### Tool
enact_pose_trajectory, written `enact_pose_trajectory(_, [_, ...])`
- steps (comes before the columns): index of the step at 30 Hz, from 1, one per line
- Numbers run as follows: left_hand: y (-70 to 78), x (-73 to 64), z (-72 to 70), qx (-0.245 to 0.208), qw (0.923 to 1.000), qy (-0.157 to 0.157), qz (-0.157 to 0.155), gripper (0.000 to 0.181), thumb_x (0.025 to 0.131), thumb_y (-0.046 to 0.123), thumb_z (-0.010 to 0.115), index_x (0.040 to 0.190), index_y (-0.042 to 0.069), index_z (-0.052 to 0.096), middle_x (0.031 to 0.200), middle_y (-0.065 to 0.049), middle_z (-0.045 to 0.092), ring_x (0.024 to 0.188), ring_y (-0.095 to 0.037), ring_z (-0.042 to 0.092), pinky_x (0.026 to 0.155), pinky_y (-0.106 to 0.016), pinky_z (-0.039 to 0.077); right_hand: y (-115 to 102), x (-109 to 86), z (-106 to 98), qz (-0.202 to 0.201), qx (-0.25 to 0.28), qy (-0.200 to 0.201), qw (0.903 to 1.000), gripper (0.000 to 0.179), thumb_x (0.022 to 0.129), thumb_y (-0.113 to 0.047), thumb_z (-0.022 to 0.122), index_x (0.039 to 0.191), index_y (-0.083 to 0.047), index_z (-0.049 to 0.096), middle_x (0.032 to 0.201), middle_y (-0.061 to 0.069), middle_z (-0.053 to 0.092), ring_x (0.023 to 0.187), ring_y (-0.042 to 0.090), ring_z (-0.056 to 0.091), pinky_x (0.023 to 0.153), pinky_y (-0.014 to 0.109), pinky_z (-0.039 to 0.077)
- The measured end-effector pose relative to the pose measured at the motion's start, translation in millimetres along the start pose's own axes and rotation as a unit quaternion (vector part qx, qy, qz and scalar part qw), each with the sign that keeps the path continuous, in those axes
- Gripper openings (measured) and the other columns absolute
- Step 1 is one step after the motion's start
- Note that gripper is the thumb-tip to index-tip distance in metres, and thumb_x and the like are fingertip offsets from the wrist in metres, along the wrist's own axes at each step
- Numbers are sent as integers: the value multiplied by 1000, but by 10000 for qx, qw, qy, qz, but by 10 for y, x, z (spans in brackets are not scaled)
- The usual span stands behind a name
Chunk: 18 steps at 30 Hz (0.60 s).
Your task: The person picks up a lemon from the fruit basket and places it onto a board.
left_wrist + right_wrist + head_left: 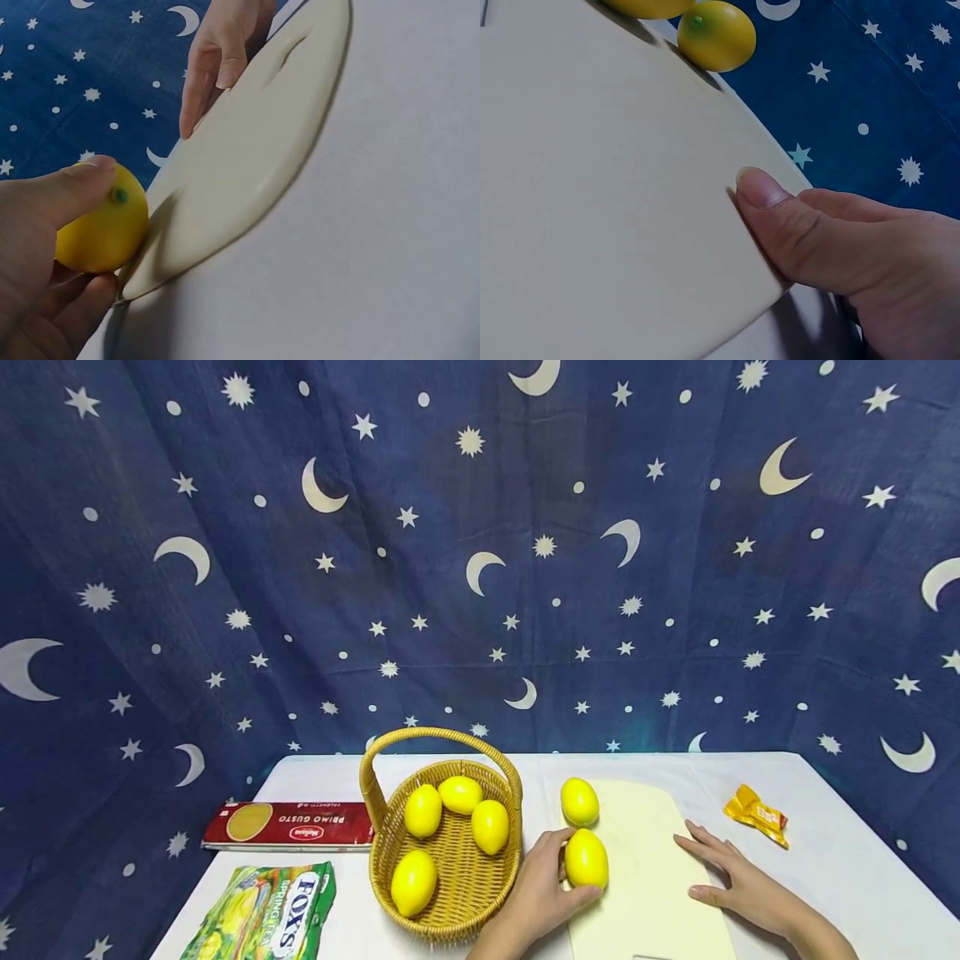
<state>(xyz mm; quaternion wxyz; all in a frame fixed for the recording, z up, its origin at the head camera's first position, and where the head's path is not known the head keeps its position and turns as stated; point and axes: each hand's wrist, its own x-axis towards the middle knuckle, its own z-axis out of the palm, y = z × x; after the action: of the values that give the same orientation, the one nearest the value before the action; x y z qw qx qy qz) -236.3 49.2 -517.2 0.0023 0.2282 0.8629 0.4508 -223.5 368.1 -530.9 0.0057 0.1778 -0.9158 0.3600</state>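
Nearest lies a cream cutting board (645, 868) on the white worktop (840, 868), the right hand (738, 881) resting flat on its right edge. Only the left wrist view shows the green dot on the lemon (586, 858) that the left hand (536, 893) curls its grip around, at the board's left edge. Six lemons in all: four in the wicker basket (450, 902), two on the board. Labels read "FOX'S SPRING TEA" (262, 914) and "PRIMO GUSTO" (288, 825)
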Motion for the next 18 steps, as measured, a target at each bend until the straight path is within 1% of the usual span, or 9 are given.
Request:
enact_pose_trajectory(1, [0,3,6,-7,10000,39,10,73,74,39,79,135,14,47,120,6,55,110,-3,52,96,-25,47,0,-3,-5,54,106,-29,9999,65,83,-26,69,139,-3,44,149,35,21,119,-32,-8,108,15,-24])
enact_pose_trajectory(2, [0,6,11,-29,10000,79,27,72,75,39,79,135,14,48,120,6,55,110,-3,52,95,-24,47,-2,-3,-10,123,223,-62,9997,65,84,-26,69,140,-3,44,149,35,19,129,-22,-13,113,27,-23])
enact_pose_trajectory(4, [-2,11,15,-124,9998,178,55,69,75,37,79,133,14,50,119,5,55,109,-2,52,93,-21,48,-5,6,-16,252,425,-131,9987,66,83,-25,69,140,-2,44,150,35,17,145,9,-14,113,52,-20])
enact_pose_trajectory(5, [-4,12,14,-149,9996,231,70,67,75,36,79,132,14,51,118,5,56,109,-2,52,92,-20,49,-7,16,-17,315,507,-172,9981,67,83,-25,70,140,-2,43,150,35,15,147,27,-11,109,62,-18])
enact_pose_trajectory(6, [-5,13,13,-175,9994,283,94,66,75,34,79,131,13,52,118,5,56,109,-2,53,91,-19,49,-9,29,-19,385,544,-211,9976,68,82,-25,70,140,-1,44,151,35,15,144,43,-7,107,66,-16])
enact_pose_trajectory(7, [-7,14,10,-214,9992,327,118,64,75,33,80,130,13,53,117,5,56,109,-2,53,90,-17,49,-15,42,-22,459,578,-243,9970,68,81,-25,71,139,-1,44,151,35,14,138,56,-2,102,73,-13])
enact_pose_trajectory(8, [-7,17,8,-264,9989,354,129,63,75,31,80,130,13,53,117,4,57,109,-3,53,89,-16,49,-17,54,-24,508,564,-262,9968,69,81,-25,71,139,-1,44,151,35,14,132,64,1,101,74,-11])
enact_pose_trajectory(13, [7,20,10,-385,9984,391,138,63,75,28,80,129,12,54,117,3,57,109,-3,54,89,-16,50,-7,61,-36,617,528,-320,9962,70,80,-26,72,139,-2,44,151,34,15,131,65,2,100,76,-8])
enact_pose_trajectory(18, [16,15,33,-408,9978,515,94,62,74,28,81,129,12,54,118,3,56,109,-4,54,90,-18,50,9,49,-41,445,533,-277,9972,68,81,-24,71,139,-1,44,150,36,15,130,67,3,101,74,-12])
